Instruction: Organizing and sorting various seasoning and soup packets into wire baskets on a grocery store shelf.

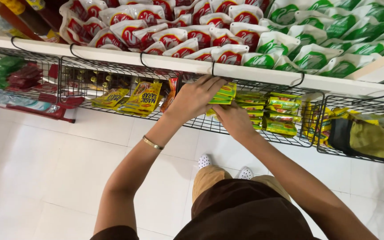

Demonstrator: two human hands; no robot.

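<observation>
Gripping a small stack of green-and-yellow sachets (221,95), the left hand (195,98) curls closed over its top inside the black wire basket (290,141) hung under the white shelf (165,61). The right hand (233,119) cups the stack from the near side, fingers hidden, so its closure cannot be told. More matching sachets (281,113) lie just right; yellow packets (141,98) sit left; red-and-white pouches (170,38) fill the far shelf.

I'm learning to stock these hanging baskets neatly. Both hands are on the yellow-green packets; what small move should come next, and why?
Probably press the stack of yellow-green packets down and back into the wire basket. The left hand lies on top, the right hand supports from below, and the stack sits high at the basket's front.
</observation>
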